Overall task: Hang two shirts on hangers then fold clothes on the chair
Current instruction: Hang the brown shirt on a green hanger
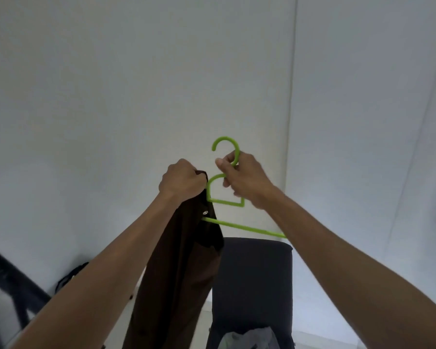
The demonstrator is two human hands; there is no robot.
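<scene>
- plain white walls meeting at a corner fill the background, so everything of interest is held up in the air in front of them.
- one bright green plastic hanger [225,202] hangs upright from the right hand [244,181], whose fingers are curled tight around the neck just under the hook; holding it there seems meant to leave both arms of the hanger free.
- one dark brown button-front shirt [184,268] hangs below the left hand [183,183], which is clenched on a bunch of fabric at the top, likely the collar or shoulder.
- that clenched hand sits just beside the other, and the hanger's left arm passes behind or into the cloth right under it; i judge the shirt is being threaded onto that arm, the first shirt not yet fully on.
- below both hands stands one dark grey upholstered chair [256,278], with pale grey clothes [249,338] lying on its seat, waiting for folding; how many i cannot tell.
- no second hanger or second shirt shows.
</scene>
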